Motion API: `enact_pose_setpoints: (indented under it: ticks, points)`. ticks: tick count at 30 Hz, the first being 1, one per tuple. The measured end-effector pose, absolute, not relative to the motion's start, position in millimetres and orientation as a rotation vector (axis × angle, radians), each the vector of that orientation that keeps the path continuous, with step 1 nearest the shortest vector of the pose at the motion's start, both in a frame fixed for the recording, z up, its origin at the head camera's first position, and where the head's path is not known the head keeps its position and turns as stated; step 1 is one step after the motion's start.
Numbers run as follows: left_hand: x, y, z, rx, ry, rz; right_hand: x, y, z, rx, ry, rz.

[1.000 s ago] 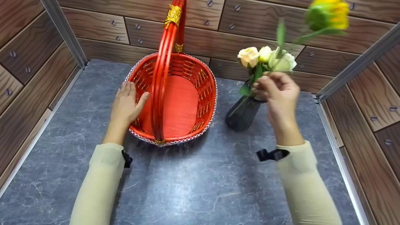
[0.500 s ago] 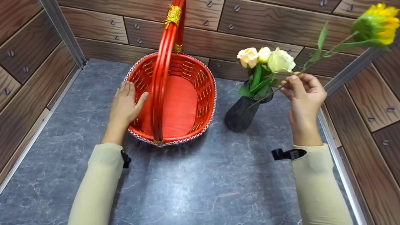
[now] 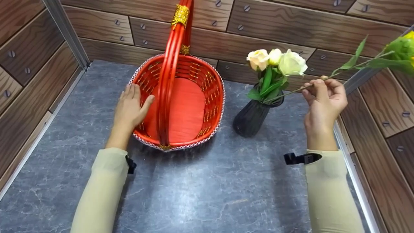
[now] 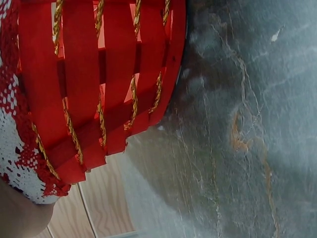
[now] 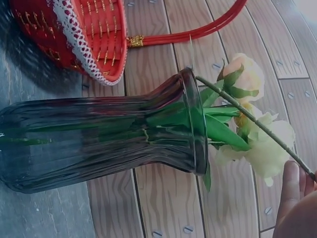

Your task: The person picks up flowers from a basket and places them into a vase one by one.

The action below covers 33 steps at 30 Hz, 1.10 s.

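Observation:
My right hand (image 3: 325, 103) pinches the thin green stem of a yellow sunflower (image 3: 399, 48) between thumb and fingers. Its head is partly cut off by the right edge of the head view. The stem slants down leftward, its lower end close by the mouth of the dark clear vase (image 5: 124, 134); whether it touches the rim I cannot tell. Cream and pale peach roses (image 3: 292, 63) with green leaves stand in the vase. On the left rim of a red woven basket (image 3: 187, 110) rests my left hand (image 3: 129, 105), fingers straight, thumb spread over the inner side.
Over the basket arches a tall red handle (image 3: 166, 81) with gold wrapping. Basket and vase stand on a grey marbled surface (image 3: 207, 187). Wood-patterned walls (image 3: 271, 29) with metal corner strips close in the back and both sides.
My right hand has moved right, away from the vase, and the sunflower has swung right and downward. The stem now tilts flatter, with its lower end nearer the vase mouth. The left hand stays put.

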<state>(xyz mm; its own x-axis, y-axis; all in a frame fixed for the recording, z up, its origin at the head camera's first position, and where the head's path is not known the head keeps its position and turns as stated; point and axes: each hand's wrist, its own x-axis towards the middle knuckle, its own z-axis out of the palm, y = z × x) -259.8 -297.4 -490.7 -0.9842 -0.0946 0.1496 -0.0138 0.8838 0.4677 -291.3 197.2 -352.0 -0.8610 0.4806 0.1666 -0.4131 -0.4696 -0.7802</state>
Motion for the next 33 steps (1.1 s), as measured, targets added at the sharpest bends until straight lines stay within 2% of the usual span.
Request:
enact_pose_setpoints:
  ticks: [18,33]
  points:
    - [-260,-299,-490,0.080,-2.924,-0.715,-303,196,-387,-0.155,-1.623,2.149]
    - [-260,-298,-490,0.060,-2.887,-0.687,-299,188,-390,-0.121,-1.647,2.225]
